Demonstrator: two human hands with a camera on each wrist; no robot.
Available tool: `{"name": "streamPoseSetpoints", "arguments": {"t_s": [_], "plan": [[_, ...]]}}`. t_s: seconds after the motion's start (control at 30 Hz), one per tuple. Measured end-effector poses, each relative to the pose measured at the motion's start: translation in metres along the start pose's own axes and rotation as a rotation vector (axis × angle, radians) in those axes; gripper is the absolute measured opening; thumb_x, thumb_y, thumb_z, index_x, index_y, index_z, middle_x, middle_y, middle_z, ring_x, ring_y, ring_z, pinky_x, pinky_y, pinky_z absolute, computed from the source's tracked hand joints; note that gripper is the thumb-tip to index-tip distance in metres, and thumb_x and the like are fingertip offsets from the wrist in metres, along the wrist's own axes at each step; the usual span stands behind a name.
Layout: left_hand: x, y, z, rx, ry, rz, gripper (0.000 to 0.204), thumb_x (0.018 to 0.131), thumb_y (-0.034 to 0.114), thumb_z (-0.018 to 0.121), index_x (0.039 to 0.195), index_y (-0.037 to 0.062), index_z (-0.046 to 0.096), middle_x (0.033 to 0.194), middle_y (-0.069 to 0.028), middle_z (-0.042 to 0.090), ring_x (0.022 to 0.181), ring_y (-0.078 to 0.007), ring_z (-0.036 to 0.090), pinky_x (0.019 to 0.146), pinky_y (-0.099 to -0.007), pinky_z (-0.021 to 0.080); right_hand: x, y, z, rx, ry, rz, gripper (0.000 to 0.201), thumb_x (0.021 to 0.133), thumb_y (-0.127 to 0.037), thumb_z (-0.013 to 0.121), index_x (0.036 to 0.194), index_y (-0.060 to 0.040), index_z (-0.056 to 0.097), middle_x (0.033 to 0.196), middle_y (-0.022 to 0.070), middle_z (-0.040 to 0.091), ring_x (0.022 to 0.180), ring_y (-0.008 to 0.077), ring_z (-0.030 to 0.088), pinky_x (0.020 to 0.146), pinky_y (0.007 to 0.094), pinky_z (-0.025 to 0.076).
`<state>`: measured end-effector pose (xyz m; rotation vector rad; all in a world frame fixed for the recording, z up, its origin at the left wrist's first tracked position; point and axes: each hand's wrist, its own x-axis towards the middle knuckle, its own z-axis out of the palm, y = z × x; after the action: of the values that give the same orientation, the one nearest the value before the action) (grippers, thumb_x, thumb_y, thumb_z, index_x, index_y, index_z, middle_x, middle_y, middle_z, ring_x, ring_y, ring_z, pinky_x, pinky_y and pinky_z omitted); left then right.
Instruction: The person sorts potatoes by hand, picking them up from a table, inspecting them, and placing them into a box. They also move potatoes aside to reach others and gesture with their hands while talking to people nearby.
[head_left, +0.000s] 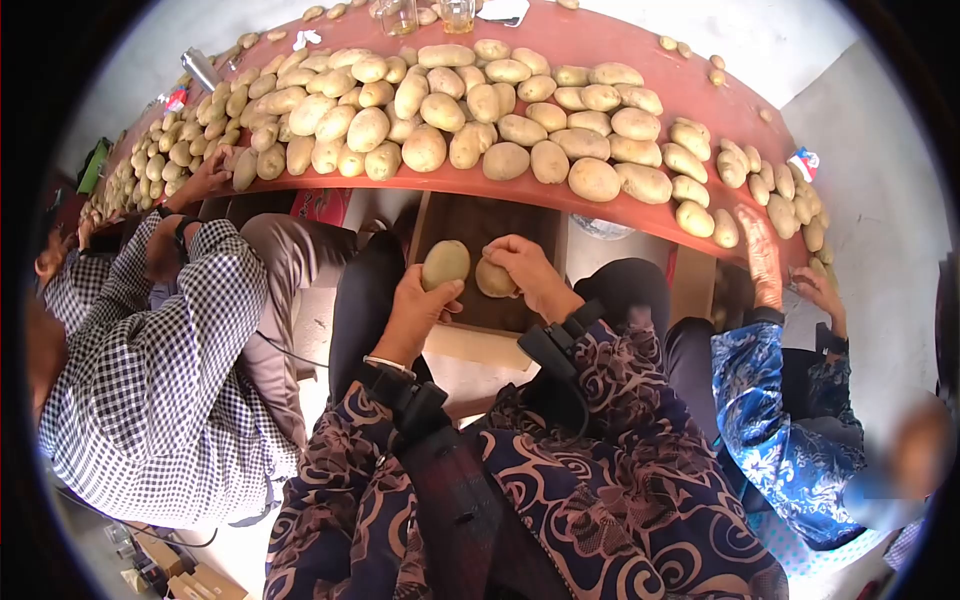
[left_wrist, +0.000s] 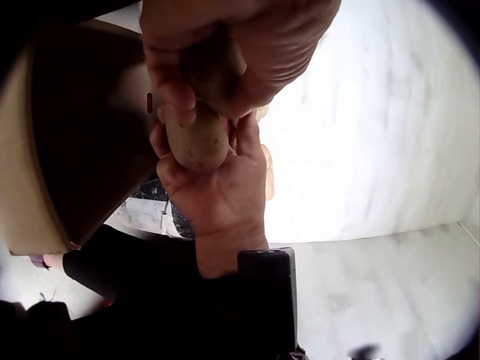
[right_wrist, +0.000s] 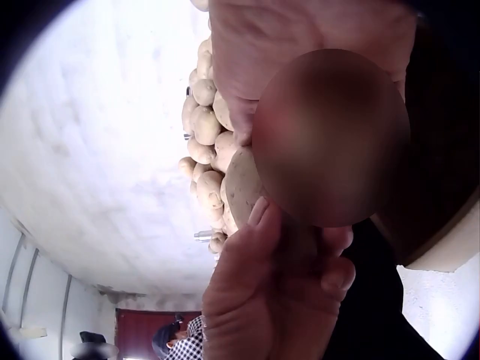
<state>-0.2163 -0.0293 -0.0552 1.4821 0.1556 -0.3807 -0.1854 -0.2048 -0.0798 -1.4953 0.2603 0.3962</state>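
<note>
In the head view my left hand (head_left: pixel 412 318) grips a greenish-tan potato (head_left: pixel 446 264), its thumb along the lower side. Close on its right, my right hand (head_left: pixel 535 272) holds a second, browner potato (head_left: pixel 495 279) in curled fingers. From the left wrist, the left palm (left_wrist: pixel 221 187) faces up under its potato (left_wrist: pixel 196 146). Over it come the right fingers around the shaded potato (left_wrist: pixel 214 69). A blurred round patch hides much of the right hand's hold in the right wrist view, where the left thumb lies against a potato (right_wrist: pixel 241 184).
A red table (head_left: pixel 690 235) carries many potatoes (head_left: pixel 440 112) in rows beyond my hands. Below the hands is an open brown box (head_left: pixel 480 348). People sit close on both sides: a checked sleeve (head_left: pixel 215 270) left, a blue floral sleeve (head_left: pixel 750 380) right.
</note>
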Motion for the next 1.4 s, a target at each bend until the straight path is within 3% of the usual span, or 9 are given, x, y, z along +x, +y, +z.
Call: {"name": "streamPoseSetpoints", "arguments": {"t_s": [0.23,0.3,0.5,0.6,0.7,0.77,0.83,1.03,1.4], "plan": [[-0.003,-0.001,-0.012,0.109,0.08,-0.034,0.028,0.08,0.016,0.061,0.099,0.0022,0.047,0.079,-0.0053,0.056,0.061,-0.0114,0.056,0.051,-0.022,0.043,0.019,0.011,-0.007,-0.298,-0.011,-0.071,0.03,0.082,-0.031,0.056,0.098,-0.0058,0.056,0.085,0.0042,0.055,0.07,0.0129,0.052,0.051,0.0275,0.044],[-0.004,-0.003,-0.006,0.128,0.069,-0.015,0.028,0.081,0.016,0.06,0.1,0.0019,0.046,0.08,-0.0059,0.056,0.062,-0.0116,0.057,0.051,-0.0222,0.043,0.005,-0.001,0.0,-0.105,-0.142,-0.029,0.033,0.082,-0.03,0.057,0.102,-0.0056,0.054,0.089,0.0055,0.054,0.073,0.014,0.053,0.053,0.0288,0.046],[-0.009,-0.005,0.007,0.26,-0.268,-0.024,0.039,0.082,0.015,0.058,0.113,-0.0009,0.041,0.089,-0.0095,0.058,0.073,-0.015,0.06,0.057,-0.0246,0.048,-0.006,-0.003,0.006,0.032,-0.357,-0.033,0.043,0.077,-0.02,0.063,0.115,-0.0049,0.048,0.098,0.0085,0.052,0.081,0.0178,0.056,0.054,0.0315,0.051],[-0.007,-0.003,-0.004,0.273,-0.195,0.053,0.029,0.082,0.015,0.058,0.105,0.0001,0.049,0.084,-0.0059,0.059,0.072,-0.0119,0.059,0.057,-0.024,0.046,-0.005,-0.003,0.002,-0.057,-0.26,-0.047,0.043,0.075,-0.02,0.065,0.111,-0.0041,0.05,0.095,0.0076,0.053,0.081,0.0164,0.055,0.055,0.0301,0.05],[-0.01,0.01,-0.008,0.24,-0.044,0.082,0.018,0.082,0.016,0.058,0.094,0.0022,0.057,0.077,-0.0027,0.059,0.068,-0.0092,0.058,0.055,-0.0216,0.043,0.014,0.024,-0.007,-0.438,-0.078,-0.306,0.045,0.071,-0.022,0.068,0.109,-0.0042,0.053,0.092,0.0105,0.057,0.081,0.0215,0.058,0.062,0.0328,0.05],[-0.009,0.016,-0.018,0.28,0.065,0.112,0.02,0.084,0.018,0.056,0.098,0.0029,0.056,0.082,-0.003,0.059,0.069,-0.0093,0.057,0.056,-0.0203,0.042,0.019,0.034,-0.009,-0.842,0.115,-0.426,0.047,0.068,-0.026,0.07,0.107,-0.0044,0.054,0.093,0.0157,0.059,0.084,0.0294,0.059,0.072,0.0359,0.048],[-0.009,0.014,-0.024,0.273,0.08,0.166,0.019,0.085,0.019,0.055,0.095,0.0034,0.056,0.081,-0.003,0.059,0.067,-0.009,0.057,0.055,-0.0202,0.042,0.016,0.036,-0.011,-0.86,0.14,-0.42,0.047,0.066,-0.028,0.07,0.104,-0.0042,0.056,0.096,0.0195,0.059,0.087,0.0356,0.058,0.076,0.039,0.045],[-0.017,0.012,-0.027,0.23,0.144,0.17,0.016,0.086,0.019,0.054,0.092,0.004,0.057,0.079,-0.0031,0.058,0.064,-0.009,0.056,0.053,-0.0198,0.041,0.012,0.041,-0.013,-0.962,-0.195,-0.407,0.042,0.072,-0.032,0.066,0.099,-0.0015,0.058,0.093,0.0205,0.061,0.088,0.0359,0.057,0.076,0.0393,0.045],[-0.031,-0.004,-0.026,0.201,0.153,0.222,0.012,0.086,0.016,0.054,0.088,0.0045,0.057,0.075,-0.0015,0.058,0.062,-0.0075,0.055,0.052,-0.0199,0.042,-0.021,0.039,-0.014,-1.039,-0.246,-0.34,0.045,0.073,-0.031,0.065,0.105,-0.0015,0.055,0.099,0.0191,0.059,0.095,0.0342,0.055,0.081,0.0393,0.043]]}}
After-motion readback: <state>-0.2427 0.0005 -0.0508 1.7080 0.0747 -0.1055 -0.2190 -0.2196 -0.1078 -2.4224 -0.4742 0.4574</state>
